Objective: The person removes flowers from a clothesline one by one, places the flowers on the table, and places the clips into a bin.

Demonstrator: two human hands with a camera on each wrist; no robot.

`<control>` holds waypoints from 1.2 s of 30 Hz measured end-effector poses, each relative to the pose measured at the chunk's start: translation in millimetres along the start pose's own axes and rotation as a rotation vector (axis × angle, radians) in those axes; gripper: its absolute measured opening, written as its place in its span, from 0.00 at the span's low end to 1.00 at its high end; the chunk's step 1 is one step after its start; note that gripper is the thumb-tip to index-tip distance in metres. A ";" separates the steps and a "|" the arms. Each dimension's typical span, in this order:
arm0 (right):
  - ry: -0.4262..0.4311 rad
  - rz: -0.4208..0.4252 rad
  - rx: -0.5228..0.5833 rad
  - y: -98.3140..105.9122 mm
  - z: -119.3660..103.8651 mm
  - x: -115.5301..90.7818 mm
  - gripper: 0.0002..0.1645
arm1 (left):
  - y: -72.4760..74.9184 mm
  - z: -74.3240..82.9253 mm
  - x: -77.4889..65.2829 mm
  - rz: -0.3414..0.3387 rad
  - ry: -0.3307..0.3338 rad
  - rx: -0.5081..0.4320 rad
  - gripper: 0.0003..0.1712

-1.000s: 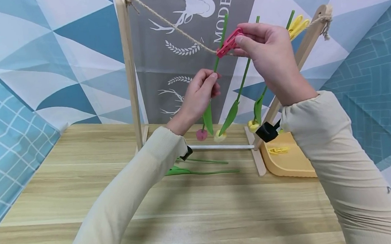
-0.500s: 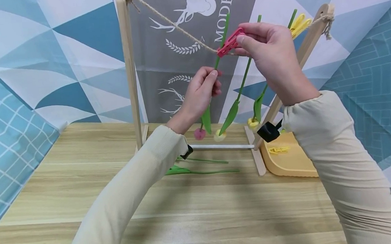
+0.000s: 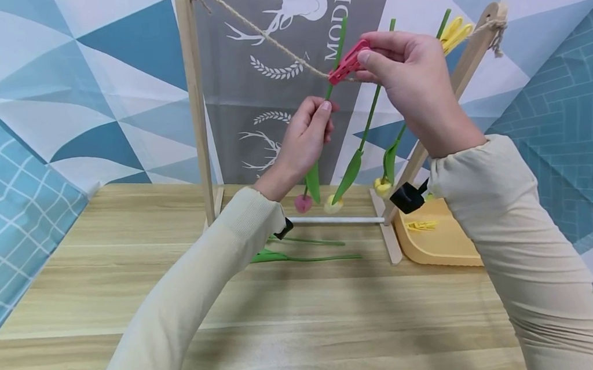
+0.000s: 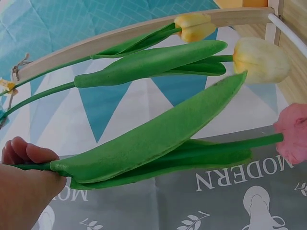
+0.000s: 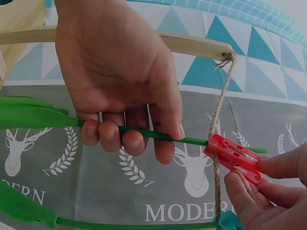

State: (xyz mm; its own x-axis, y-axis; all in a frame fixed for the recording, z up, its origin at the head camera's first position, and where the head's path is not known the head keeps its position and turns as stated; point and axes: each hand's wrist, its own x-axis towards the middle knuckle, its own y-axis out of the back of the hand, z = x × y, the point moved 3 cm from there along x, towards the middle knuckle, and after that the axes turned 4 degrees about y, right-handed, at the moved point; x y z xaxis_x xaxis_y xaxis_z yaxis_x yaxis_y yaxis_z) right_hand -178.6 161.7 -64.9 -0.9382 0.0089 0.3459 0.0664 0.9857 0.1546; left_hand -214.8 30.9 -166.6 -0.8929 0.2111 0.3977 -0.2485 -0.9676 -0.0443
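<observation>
My left hand grips the green stem of a pink tulip, which hangs head down with its leaves below the fingers. Just above that grip, my right hand pinches the handle end of a red clothespin between thumb and fingers. The clothespin's nose lies over both the twine and the stem, and the stem's end sticks out past it. Two yellow tulips, one pale and one deeper yellow, hang to the right. A yellow clothespin sits on the twine near the right post.
The twine runs between a left wooden post and a right wooden post, joined low by a white rod. Green-stemmed flowers lie on the table behind my left forearm. An orange-yellow tray at right holds yellow clothespins.
My left hand has shifted slightly up, closer to the red clothespin. The right hand keeps its pinch in nearly the same place.
</observation>
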 end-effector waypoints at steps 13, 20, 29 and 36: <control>0.008 -0.002 0.006 1.6 -1.1 -0.7 0.21 | 0.1 3.1 0.3 -0.001 -0.028 0.077 0.13; 0.043 0.016 -0.031 1.9 -2.0 -2.9 0.20 | 0.5 5.3 -0.5 0.015 -0.042 0.171 0.12; 0.118 0.078 -0.087 4.5 -3.5 -7.5 0.20 | 1.3 7.6 -2.9 0.005 -0.050 0.223 0.12; 0.184 0.126 0.051 7.5 -3.9 -7.5 0.18 | 5.4 7.8 -5.8 0.003 -0.034 0.287 0.13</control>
State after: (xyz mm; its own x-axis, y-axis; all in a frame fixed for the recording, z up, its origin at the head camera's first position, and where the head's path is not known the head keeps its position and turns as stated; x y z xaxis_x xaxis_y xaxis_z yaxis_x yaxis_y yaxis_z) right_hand -169.7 168.4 -62.7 -0.8455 0.1063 0.5233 0.1573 0.9861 0.0539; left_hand -208.0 23.3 -162.0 -0.8791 0.2083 0.4287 -0.1251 -0.9688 0.2140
